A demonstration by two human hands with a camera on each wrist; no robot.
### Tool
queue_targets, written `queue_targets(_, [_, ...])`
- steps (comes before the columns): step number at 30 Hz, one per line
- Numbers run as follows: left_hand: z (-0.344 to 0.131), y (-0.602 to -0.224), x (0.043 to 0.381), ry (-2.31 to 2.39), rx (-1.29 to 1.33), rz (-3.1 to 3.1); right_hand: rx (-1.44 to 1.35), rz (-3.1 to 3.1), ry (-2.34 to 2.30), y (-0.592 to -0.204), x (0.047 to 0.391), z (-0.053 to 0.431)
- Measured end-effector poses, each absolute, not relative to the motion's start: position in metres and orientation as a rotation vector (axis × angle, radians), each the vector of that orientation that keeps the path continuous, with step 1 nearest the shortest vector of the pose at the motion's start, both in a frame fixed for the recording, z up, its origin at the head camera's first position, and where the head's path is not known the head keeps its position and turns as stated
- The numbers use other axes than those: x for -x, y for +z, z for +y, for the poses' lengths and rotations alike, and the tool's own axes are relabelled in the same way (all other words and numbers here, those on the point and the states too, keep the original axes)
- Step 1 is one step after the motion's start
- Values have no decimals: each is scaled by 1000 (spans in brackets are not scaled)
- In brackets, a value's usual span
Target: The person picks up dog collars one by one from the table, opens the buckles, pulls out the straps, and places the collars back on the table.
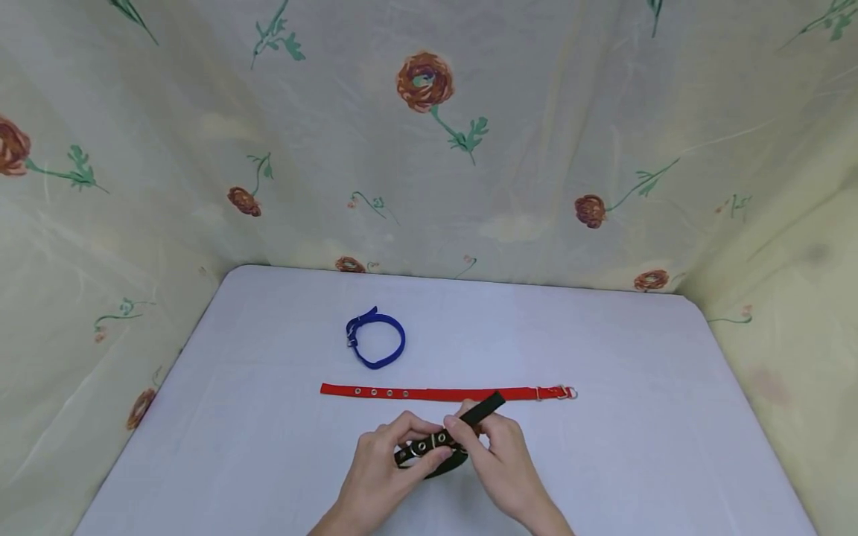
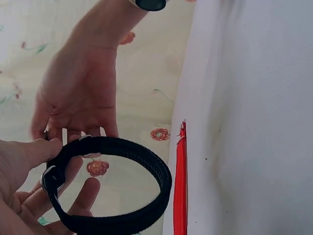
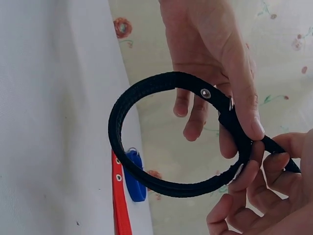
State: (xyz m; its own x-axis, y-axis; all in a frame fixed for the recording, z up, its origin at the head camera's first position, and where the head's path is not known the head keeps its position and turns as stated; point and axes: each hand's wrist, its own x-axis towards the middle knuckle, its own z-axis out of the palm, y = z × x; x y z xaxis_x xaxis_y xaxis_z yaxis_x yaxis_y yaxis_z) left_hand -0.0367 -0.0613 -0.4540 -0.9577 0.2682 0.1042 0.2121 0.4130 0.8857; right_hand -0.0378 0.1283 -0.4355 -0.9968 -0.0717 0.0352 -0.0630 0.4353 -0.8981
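A black collar [image 1: 484, 409] with metal eyelets is bent into a closed loop between my two hands. Its whole ring shows in the right wrist view, as the collar [image 3: 116, 115] hangs clear of the table. My left hand [image 1: 379, 469] pinches it by the buckle and eyelets, thumb below and fingers above in the head view. With thumb and fingers my right hand [image 1: 501, 463] pinches the strap close to its free end, which sticks out up and to the right. The fingers partly hide the buckle.
Just beyond the hands a red collar [image 1: 462, 394] lies stretched flat, eyelets at left and metal rings at right. Farther back is a blue collar [image 1: 404, 342], buckled into a loop. They lie on a white table [image 1: 201, 417], with a flowered curtain [image 1: 523, 149] behind and beside it.
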Motion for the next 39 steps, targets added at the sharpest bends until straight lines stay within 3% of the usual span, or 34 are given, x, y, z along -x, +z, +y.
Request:
queue_targets(15, [-60, -458, 37, 1652, -466, 2588, -35, 2574, -1690, -435, 38, 123])
queue_targets(39, [-65, -468, 51, 1825, -12, 2002, 73, 2652, -1425, -438, 40, 119])
